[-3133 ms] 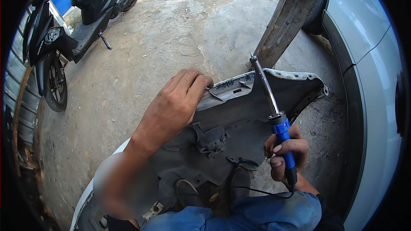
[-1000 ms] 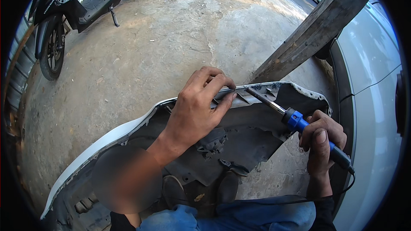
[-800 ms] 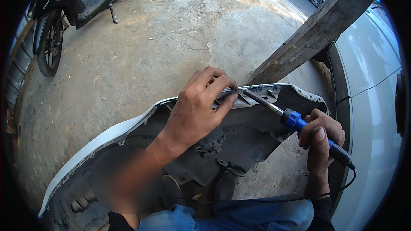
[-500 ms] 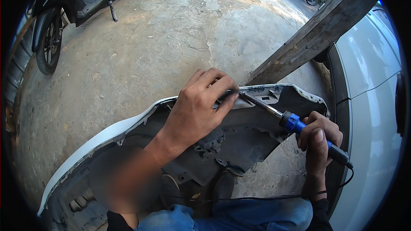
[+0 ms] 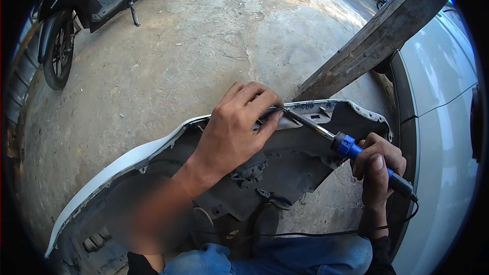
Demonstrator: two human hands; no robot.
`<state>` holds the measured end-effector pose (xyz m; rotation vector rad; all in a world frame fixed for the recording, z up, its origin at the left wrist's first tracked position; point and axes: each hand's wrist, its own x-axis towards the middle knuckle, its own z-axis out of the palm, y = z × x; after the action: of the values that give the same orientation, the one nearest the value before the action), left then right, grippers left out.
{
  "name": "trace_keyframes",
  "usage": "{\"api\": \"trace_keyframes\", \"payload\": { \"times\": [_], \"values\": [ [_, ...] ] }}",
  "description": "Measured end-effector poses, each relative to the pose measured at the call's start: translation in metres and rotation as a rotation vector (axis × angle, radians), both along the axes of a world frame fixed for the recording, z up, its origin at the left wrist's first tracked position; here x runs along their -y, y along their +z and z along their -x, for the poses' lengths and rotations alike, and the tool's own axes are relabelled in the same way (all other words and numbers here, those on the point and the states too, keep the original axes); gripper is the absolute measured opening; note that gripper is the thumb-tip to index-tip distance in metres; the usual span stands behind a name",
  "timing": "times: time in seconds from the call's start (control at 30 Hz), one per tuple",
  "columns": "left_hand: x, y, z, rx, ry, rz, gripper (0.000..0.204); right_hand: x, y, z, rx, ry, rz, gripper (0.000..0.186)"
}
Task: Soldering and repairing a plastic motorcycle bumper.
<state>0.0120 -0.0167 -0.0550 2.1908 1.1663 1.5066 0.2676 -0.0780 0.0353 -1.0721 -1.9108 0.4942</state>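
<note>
My right hand is closed around the blue handle of a soldering iron; its cord loops down. The iron's metal tip meets the inner rim of a white car bumper, right beside my left fingertips. My left hand rests over that rim, fingers bent and pinched on a dark piece too hidden to make out. The bumper's dark inner side holds torn black lining. Black-handled pliers lie near my shoes, below my hands.
A black scooter stands at upper left by a corrugated sheet. A wooden post leans upward from just beyond the bumper. A pale car body runs along the right. Concrete ground stretches to a road at the top.
The iron has swung from upright down onto the rim. My left hand moved right along it. The view shifted. A red motorbike seen on the road has mostly passed out of sight.
</note>
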Motion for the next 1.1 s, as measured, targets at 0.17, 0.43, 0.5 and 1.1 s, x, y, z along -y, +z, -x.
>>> {"api": "trace_keyframes", "payload": {
  "times": [0.17,0.43,0.5,1.1],
  "values": [
    [0.001,0.0,0.001,-0.006,-0.001,0.007,0.016,-0.001,0.0,0.001,0.007,0.001,-0.005,0.048],
    [0.0,0.0,0.001,-0.004,-0.003,0.011,0.015,0.0,-0.001,0.002,0.006,-0.006,0.005,0.046],
    [0.0,0.0,0.001,0.001,-0.012,0.011,0.015,0.0,0.0,0.002,0.013,-0.003,-0.004,0.045],
    [0.001,0.001,0.0,0.041,-0.013,0.058,0.02,-0.003,0.011,0.009,0.178,0.084,-0.103,0.03]
  ]
}}
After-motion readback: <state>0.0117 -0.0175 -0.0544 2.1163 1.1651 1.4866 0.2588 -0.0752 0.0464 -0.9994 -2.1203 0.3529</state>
